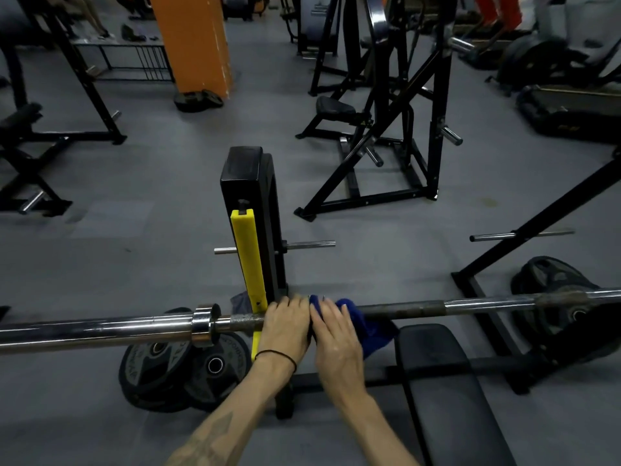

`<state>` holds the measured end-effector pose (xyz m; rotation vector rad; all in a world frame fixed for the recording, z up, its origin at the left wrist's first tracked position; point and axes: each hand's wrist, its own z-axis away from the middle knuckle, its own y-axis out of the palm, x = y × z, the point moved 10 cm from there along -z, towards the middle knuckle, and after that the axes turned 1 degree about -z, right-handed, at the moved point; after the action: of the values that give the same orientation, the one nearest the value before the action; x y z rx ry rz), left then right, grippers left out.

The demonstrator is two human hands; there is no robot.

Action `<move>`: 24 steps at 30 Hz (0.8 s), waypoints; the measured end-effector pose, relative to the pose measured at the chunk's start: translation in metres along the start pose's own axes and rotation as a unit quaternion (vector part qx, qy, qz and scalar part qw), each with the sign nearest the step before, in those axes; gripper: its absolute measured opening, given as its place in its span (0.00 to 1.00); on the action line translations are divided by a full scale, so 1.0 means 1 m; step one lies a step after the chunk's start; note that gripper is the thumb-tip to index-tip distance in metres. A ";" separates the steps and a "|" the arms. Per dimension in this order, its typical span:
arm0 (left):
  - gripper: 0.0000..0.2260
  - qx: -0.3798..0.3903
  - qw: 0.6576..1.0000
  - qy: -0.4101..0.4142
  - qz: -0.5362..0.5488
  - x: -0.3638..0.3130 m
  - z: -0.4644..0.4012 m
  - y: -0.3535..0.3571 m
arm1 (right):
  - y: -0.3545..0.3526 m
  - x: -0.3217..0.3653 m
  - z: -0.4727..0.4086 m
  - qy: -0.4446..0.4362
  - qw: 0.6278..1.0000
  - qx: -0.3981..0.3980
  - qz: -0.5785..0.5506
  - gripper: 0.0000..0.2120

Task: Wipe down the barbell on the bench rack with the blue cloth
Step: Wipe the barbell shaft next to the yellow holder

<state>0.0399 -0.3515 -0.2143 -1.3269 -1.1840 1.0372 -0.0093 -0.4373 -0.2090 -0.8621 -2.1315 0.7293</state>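
Observation:
The steel barbell (437,307) runs across the view from left to right, resting at the black rack post with the yellow guard (249,264). Its shiny sleeve and collar (205,326) lie to the left. A blue cloth (356,317) is draped over the bar just right of the post. My left hand (285,326) grips the bar beside the yellow guard, a black band round its wrist. My right hand (332,334) lies on the blue cloth and wraps it around the bar, touching my left hand.
A black bench pad (447,391) lies under the bar at lower right. Weight plates (181,371) lean on the floor at the left of the post, and another plate (554,284) sits at right. Black machines and an orange pillar (193,42) stand beyond on the grey floor.

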 end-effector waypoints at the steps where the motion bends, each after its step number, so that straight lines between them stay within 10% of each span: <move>1: 0.13 0.003 1.000 0.000 0.005 0.000 0.000 0.000 | -0.003 -0.007 0.000 -0.019 1.000 0.016 0.017 0.24; 9: 0.14 -0.026 0.999 0.026 0.028 -0.006 0.005 -0.006 | -0.027 -0.048 0.011 0.118 0.988 -0.081 0.054 0.25; 12: 0.10 -0.076 0.996 0.038 0.028 -0.006 0.008 -0.013 | 0.000 -0.004 0.007 0.026 0.999 -0.033 0.008 0.23; 16: 0.12 0.021 1.000 0.017 -0.002 -0.004 0.000 -0.001 | -0.023 -0.034 0.004 -0.042 0.997 -0.003 0.071 0.21; 24: 0.10 0.136 0.989 0.046 -0.038 -0.005 -0.024 0.001 | -0.016 -0.030 0.001 0.124 0.990 -0.065 -0.020 0.19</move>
<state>0.0631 -0.3595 -0.2127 -1.0949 -0.9780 1.0307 -0.0001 -0.4704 -0.2106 -0.9245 -1.9830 0.4406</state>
